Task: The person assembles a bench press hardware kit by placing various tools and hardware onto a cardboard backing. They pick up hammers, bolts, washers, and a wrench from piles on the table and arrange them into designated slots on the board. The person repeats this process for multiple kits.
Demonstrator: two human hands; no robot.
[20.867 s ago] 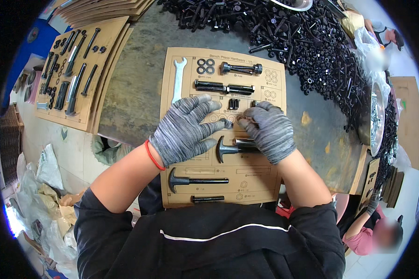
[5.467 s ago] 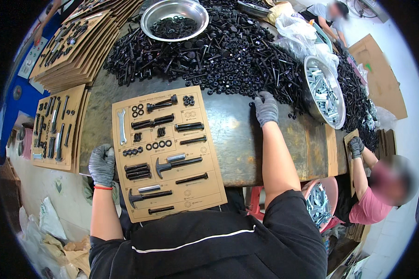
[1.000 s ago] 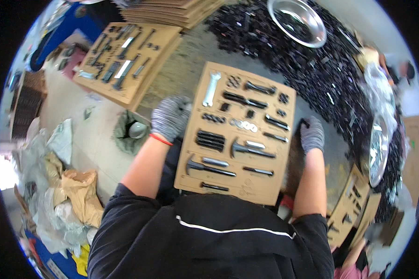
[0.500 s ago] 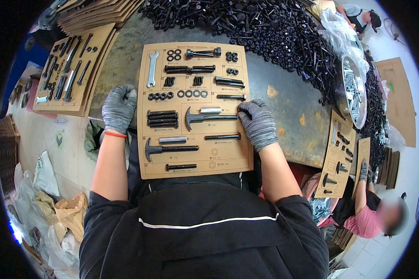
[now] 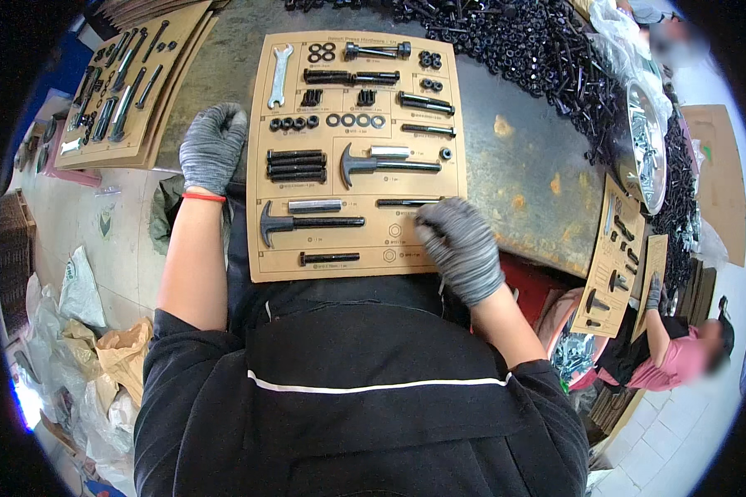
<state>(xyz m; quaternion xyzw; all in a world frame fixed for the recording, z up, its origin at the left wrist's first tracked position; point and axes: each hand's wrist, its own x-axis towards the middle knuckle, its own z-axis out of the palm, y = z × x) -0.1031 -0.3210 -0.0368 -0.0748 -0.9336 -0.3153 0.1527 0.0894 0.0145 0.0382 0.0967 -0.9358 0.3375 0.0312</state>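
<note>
The person is leaning over a cardboard sheet (image 5: 356, 157) laid out with black bolts, nuts, washers and a spanner, lying at the near edge of the worktop (image 5: 522, 178) and overhanging it toward their lap. Half a second ago both gloved hands were gripping the sheet's side edges; now the left hand (image 5: 211, 149) is resting just beside its left edge, fingers loosely spread and clamped on nothing, while the right hand (image 5: 458, 244) is pressing down on the sheet's near right corner, fingers curled together over a printed outline. That suggests the carrying is over and the sheet is settled for filling. Whether the right fingers are pinching a small part cannot be told, since the glove is covering the spot. The pile of black bolts (image 5: 522, 50) is running out of view at the far edge, and a nearby worker (image 5: 671, 348) is only partly showing.
</note>
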